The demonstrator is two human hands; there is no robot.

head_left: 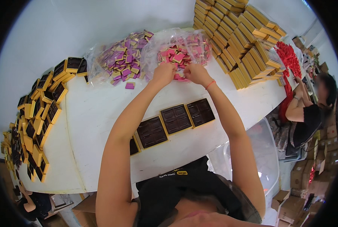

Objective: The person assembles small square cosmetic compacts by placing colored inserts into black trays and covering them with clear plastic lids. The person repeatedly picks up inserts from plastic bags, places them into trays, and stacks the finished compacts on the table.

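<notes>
Both my arms reach forward over the white table to a clear plastic bag of small pink-and-gold wrapped squares (pixel 177 56). My left hand (pixel 164 73) is closed at the bag's near edge, its fingertips among the squares. Just to its right, my right hand (pixel 197 73) is also closed, fingers curled at the same edge. What either hand grips is too small or hidden to tell. Between my forearms, gold-edged boxes with dark brown compartmented insides, among them a middle box (pixel 175 118), a right box (pixel 200 112) and a left box (pixel 152 132), lie in a slanting row. My left forearm partly covers another one.
Left of the pink bag lies a bag of purple-and-gold squares (pixel 125 60); one loose purple square (pixel 130 86) sits before it. Gold boxes are stacked high (pixel 241 41) at the back right, near red ribbons (pixel 289 60). Open boxes (pixel 40 109) heap up left. Another person (pixel 309 113) works at right.
</notes>
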